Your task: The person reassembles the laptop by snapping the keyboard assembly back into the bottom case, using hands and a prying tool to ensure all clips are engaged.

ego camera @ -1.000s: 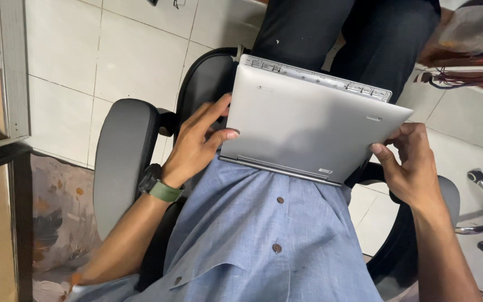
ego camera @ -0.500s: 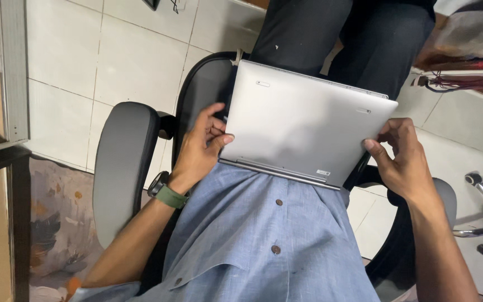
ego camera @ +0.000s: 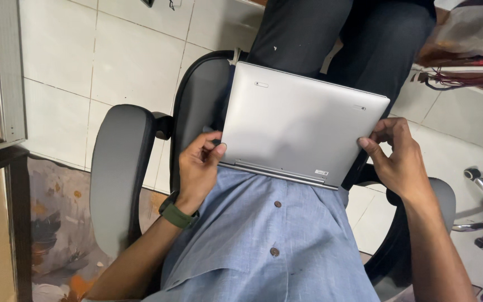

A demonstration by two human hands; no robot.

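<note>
1. The floor (ego camera: 124, 61) is pale tile; it fills the top and left of the view, with a patterned mat (ego camera: 51, 223) at lower left
2. The chair (ego camera: 119, 173) is dark grey, with one padded armrest on the left and the other partly hidden behind the right forearm; the person sits in it, in a blue shirt (ego camera: 264, 246) and dark trousers (ego camera: 353, 39)
3. The laptop (ego camera: 303, 126) is silver and closed, lying flat on the lap with one long edge against the shirt and the far edge over the thighs; its hinge strip faces the body
4. The right hand (ego camera: 398, 162) grips the laptop at its right corner, fingers curled over the edge, so this grip is closed on the laptop
5. The left hand (ego camera: 199, 168) holds the near left corner, thumb on top and fingers tucked at the edge; this grip too is closed on the laptop
6. A green-strapped watch (ego camera: 177, 212) sits on the left wrist
7. Judged from how both hands pinch opposite corners, the step in hand looks like steadying and squaring the closed laptop on the lap
8. A further move, in my view, would call for a firm two-sided hold, since the laptop rests on the lap, not on a bench, and could slide toward the knees
</note>
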